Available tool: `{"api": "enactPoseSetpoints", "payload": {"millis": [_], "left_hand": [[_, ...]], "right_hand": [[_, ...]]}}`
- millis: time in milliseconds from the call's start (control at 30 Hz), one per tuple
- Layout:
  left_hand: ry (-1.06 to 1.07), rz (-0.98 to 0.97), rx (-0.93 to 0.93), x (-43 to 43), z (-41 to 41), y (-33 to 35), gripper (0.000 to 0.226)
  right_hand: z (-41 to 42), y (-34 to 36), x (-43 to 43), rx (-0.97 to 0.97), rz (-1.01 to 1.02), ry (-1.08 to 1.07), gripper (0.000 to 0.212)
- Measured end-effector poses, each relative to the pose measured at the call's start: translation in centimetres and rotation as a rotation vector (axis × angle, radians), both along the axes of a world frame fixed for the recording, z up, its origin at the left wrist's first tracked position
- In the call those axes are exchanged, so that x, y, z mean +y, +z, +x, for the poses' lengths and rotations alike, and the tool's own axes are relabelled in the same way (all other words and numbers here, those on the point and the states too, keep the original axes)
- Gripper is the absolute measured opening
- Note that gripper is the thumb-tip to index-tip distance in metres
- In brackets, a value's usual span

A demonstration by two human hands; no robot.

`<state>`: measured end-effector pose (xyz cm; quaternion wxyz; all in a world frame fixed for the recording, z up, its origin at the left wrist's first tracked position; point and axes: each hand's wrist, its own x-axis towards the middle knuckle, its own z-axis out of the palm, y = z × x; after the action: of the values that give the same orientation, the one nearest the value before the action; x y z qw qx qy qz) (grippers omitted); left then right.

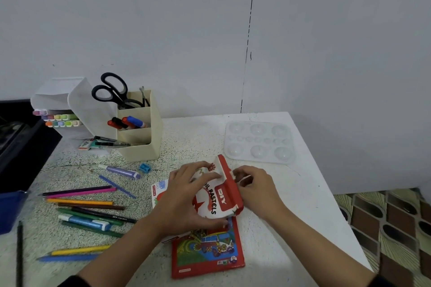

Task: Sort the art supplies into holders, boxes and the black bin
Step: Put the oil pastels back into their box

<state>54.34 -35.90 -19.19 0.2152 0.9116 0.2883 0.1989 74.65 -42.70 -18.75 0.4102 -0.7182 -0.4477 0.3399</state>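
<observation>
My left hand [186,196] grips a red and white oil pastels box [215,196] at the middle of the table, fingers curled over its top face. My right hand [254,187] pinches the flap at the box's right end, beside the raised red lid. Under the box lies a flat red box with a colourful van picture [207,251]. Loose coloured pencils [81,202] and a blue marker [86,221] lie to the left. A cream holder [140,135] at the back holds scissors [112,91] and markers.
A white marker case [63,109] stands behind the holder, a black bin [21,147] at the far left edge. A white paint palette [258,141] lies at the back right. A purple marker [121,171] and a blue sharpener [144,168] lie near the holder.
</observation>
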Motion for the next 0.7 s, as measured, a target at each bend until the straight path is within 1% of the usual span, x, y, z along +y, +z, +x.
{"api": "enactPoseSetpoints", "payload": {"millis": [33, 100, 133, 200, 267, 333, 400, 467, 567, 700], "left_hand": [[-0.003, 0.017, -0.033, 0.0, 0.0, 0.3, 0.091], [0.002, 0.055, -0.1, 0.2, 0.0, 1.1, 0.09], [0.014, 0.058, -0.132, 0.4, 0.1, 1.5, 0.09], [0.042, 0.026, -0.189, 1.1, 0.0, 2.6, 0.091], [0.056, -0.012, -0.251, 1.8, -0.3, 3.4, 0.092], [0.055, -0.045, -0.315, 2.2, -0.7, 4.0, 0.091], [0.047, -0.048, -0.347, 2.2, -1.1, 4.5, 0.089], [0.036, -0.037, -0.346, 2.1, -1.6, 4.9, 0.085], [0.065, -0.054, -0.344, 2.1, -2.3, 5.5, 0.08], [0.137, -0.004, -0.328, 2.4, -3.4, 6.2, 0.083]], "right_hand": [[-0.1, 0.5, 0.0, 0.078, 0.01, 0.011, 0.007], [-0.3, 1.7, 0.1, 0.29, 0.023, 0.022, 0.014], [-0.2, 2.4, 0.3, 0.353, 0.033, 0.013, 0.016], [-0.1, 3.5, 0.8, 0.361, 0.07, -0.008, 0.017], [-0.2, 4.6, 1.4, 0.356, 0.108, -0.01, 0.012], [-0.3, 5.6, 1.8, 0.446, 0.129, 0.037, 0.011], [-0.5, 6.6, 2.1, 0.512, 0.148, 0.114, 0.015], [-0.8, 7.6, 2.4, 0.485, 0.193, 0.162, 0.016], [-1.8, 8.4, 3.1, 0.394, 0.267, 0.168, 0.014], [-3.2, 8.7, 4.1, 0.239, 0.322, 0.187, 0.017]]}}
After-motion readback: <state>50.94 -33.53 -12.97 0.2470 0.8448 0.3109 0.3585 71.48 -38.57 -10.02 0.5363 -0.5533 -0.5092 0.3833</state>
